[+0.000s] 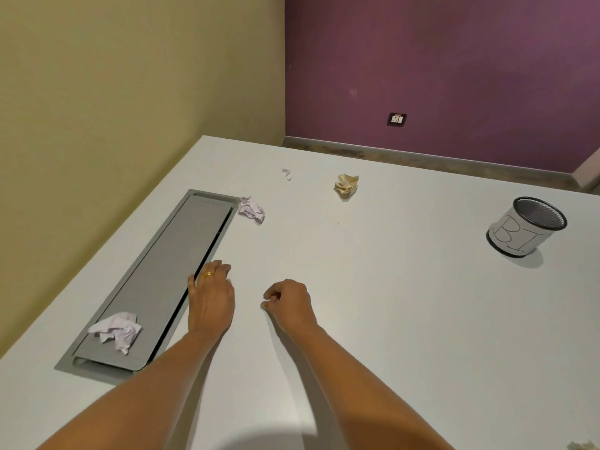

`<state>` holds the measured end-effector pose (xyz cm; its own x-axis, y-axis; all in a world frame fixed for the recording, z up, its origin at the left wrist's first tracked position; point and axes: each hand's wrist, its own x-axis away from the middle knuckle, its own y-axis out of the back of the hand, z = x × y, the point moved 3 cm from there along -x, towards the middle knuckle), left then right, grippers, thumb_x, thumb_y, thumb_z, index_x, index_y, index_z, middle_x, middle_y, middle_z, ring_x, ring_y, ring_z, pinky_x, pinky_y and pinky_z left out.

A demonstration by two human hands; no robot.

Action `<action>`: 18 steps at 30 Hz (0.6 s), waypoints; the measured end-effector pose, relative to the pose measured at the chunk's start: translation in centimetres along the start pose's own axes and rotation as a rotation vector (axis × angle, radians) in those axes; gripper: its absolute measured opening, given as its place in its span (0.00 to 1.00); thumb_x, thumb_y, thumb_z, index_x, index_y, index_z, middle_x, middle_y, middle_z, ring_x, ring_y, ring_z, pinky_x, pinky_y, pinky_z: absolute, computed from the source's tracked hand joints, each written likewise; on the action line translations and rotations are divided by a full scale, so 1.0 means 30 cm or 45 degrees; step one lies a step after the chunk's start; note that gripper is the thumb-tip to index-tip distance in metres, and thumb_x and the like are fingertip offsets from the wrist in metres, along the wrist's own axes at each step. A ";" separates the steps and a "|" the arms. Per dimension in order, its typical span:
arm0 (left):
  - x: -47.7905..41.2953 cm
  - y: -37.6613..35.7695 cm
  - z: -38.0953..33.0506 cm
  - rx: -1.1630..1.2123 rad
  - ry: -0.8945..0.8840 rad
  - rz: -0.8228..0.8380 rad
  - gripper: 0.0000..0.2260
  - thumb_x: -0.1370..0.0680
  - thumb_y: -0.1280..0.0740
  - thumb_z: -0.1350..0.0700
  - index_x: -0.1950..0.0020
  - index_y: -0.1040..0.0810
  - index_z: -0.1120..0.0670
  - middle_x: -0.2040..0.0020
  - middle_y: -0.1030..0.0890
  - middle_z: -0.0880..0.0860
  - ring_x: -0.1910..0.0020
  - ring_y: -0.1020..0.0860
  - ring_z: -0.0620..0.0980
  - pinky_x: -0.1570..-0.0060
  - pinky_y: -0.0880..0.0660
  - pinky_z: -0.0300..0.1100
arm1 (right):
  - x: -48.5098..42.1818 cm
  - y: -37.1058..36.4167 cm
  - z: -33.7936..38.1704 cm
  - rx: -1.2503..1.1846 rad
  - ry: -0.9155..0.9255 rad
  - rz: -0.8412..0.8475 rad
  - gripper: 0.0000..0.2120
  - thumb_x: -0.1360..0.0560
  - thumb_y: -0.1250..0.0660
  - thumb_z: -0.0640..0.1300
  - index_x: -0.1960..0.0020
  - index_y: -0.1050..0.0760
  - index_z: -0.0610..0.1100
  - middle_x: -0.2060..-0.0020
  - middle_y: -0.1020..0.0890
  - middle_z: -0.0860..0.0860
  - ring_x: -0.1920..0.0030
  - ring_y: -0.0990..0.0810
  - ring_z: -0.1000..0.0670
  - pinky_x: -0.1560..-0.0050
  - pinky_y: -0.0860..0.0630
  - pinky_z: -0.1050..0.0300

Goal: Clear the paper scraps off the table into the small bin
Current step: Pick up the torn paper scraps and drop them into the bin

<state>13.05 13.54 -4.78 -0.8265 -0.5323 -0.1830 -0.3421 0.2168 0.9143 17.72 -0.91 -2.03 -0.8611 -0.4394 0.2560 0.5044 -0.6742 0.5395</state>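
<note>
Crumpled paper scraps lie on the white table (406, 303): a large pale one (117, 331) on the grey hatch at near left, a pinkish one (251, 207) by the hatch's far end, a tiny white one (287, 174) farther back, a tan ball (346, 186) at centre back. The small mesh bin (526, 227), wrapped in lettered paper, stands upright at the right. My left hand (211, 293) rests palm down on the table beside the hatch, fingers slightly apart, holding nothing. My right hand (287, 300) hovers in a loose fist; nothing shows in it.
A long grey cable hatch (168, 271) is set into the table along its left side. Another crumpled scrap (582, 445) peeks in at the bottom right corner. Yellow and purple walls stand behind the table's far edges.
</note>
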 end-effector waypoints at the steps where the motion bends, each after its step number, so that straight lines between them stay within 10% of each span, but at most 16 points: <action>1: -0.013 -0.003 0.001 -0.003 0.000 -0.004 0.13 0.23 0.41 0.65 0.39 0.25 0.60 0.37 0.25 0.59 0.34 0.29 0.57 0.31 0.42 0.61 | -0.008 -0.002 0.007 0.030 0.001 0.001 0.06 0.28 0.34 0.33 0.53 0.21 0.33 0.55 0.17 0.41 0.54 0.19 0.46 0.48 0.23 0.55; 14: -0.184 -0.043 -0.004 0.018 0.042 0.001 0.15 0.22 0.41 0.63 0.35 0.30 0.57 0.32 0.31 0.56 0.30 0.34 0.53 0.28 0.48 0.60 | -0.099 -0.004 0.033 0.514 0.201 0.101 0.09 0.22 0.44 0.34 0.59 0.34 0.44 0.55 0.31 0.44 0.53 0.33 0.48 0.53 0.35 0.56; 18: -0.225 -0.054 -0.010 -0.014 0.067 -0.011 0.16 0.22 0.41 0.62 0.34 0.31 0.56 0.32 0.32 0.55 0.29 0.36 0.52 0.29 0.49 0.63 | -0.179 0.046 0.024 0.114 -0.085 -0.053 0.15 0.25 0.46 0.32 0.67 0.36 0.44 0.52 0.22 0.41 0.50 0.23 0.43 0.52 0.28 0.56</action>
<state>19.30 16.54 -4.91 -0.7990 -0.5762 -0.1722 -0.3440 0.2032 0.9167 23.00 0.94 -2.07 -0.8850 -0.3696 0.2832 0.4630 -0.6341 0.6193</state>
